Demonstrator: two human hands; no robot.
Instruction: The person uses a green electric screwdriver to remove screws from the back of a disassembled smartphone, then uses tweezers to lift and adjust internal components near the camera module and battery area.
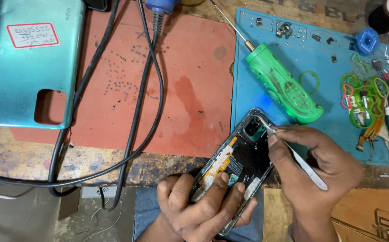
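My left hand (pixel 199 207) grips the lower end of an opened phone (pixel 241 159) whose back is off, showing a black battery, an orange flex strip and the camera cut-out at its top. My right hand (pixel 320 168) pinches metal tweezers (pixel 293 152), and their tips touch the phone's top edge beside the camera cut-out. The phone is tilted, with its top end over the front corner of the blue work mat (pixel 257 89).
A green electric screwdriver (pixel 286 85) lies on the blue mat, with coloured rubber bands (pixel 365 96), small parts and tools to its right. A red mat (pixel 190 85) covers the bench's middle. A teal phone back cover (pixel 33 58) lies at left, crossed by black cables (pixel 145 89).
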